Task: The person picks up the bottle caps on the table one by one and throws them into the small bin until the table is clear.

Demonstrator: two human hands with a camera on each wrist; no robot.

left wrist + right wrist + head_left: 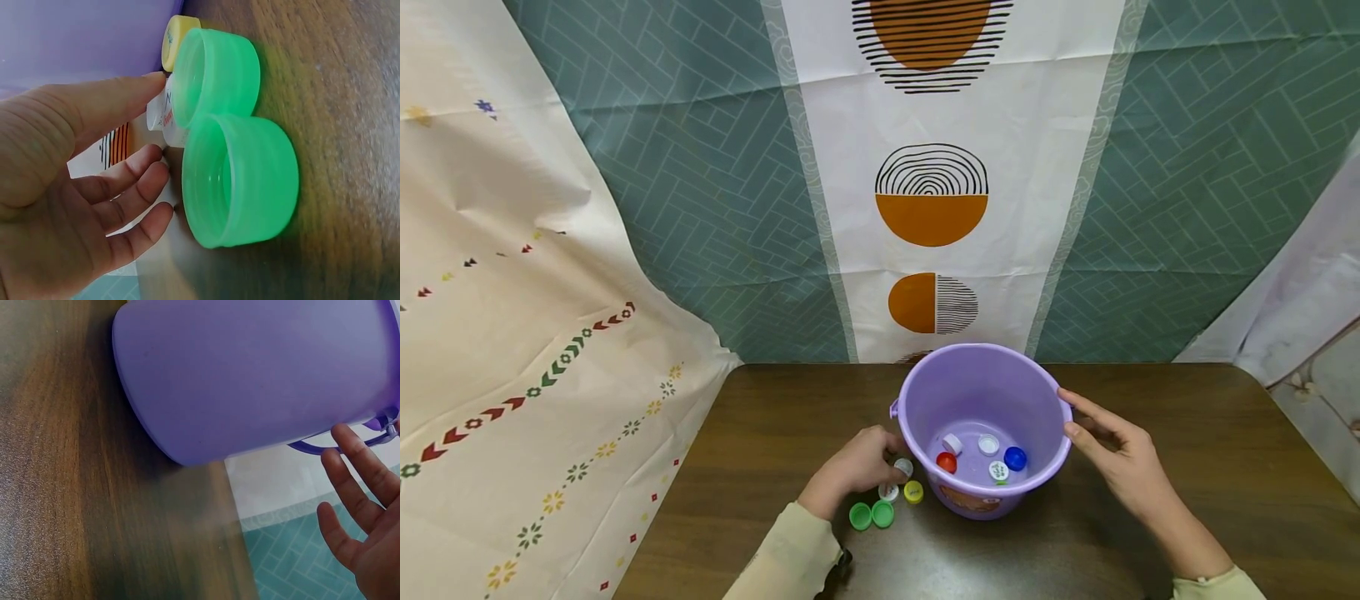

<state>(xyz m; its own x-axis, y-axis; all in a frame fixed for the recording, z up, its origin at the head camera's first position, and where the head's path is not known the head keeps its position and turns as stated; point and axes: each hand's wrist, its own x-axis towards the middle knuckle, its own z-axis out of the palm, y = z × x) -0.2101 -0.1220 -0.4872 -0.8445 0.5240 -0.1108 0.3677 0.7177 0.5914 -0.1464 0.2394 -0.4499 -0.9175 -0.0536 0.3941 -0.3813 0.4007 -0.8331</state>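
A purple bucket (982,387) stands on the table with several bottle caps inside, among them a red cap (947,462) and a blue cap (1015,458). To its left, my left hand (866,460) pinches a white bottle cap (903,467) between thumb and index finger; the other fingers curl loosely in the left wrist view. Another white cap (888,492), a yellow cap (913,492) and two green caps (240,181) lie beside that hand. My right hand (1123,462) touches the bucket's right rim with thumb and index fingertips, its fingers mostly straight and spread.
The brown wooden table (1187,467) runs back to a patterned curtain (700,167). A cream cloth (550,333) hangs along the left side. The bucket's purple handle (309,448) hangs beside its wall, close to the right hand's fingers.
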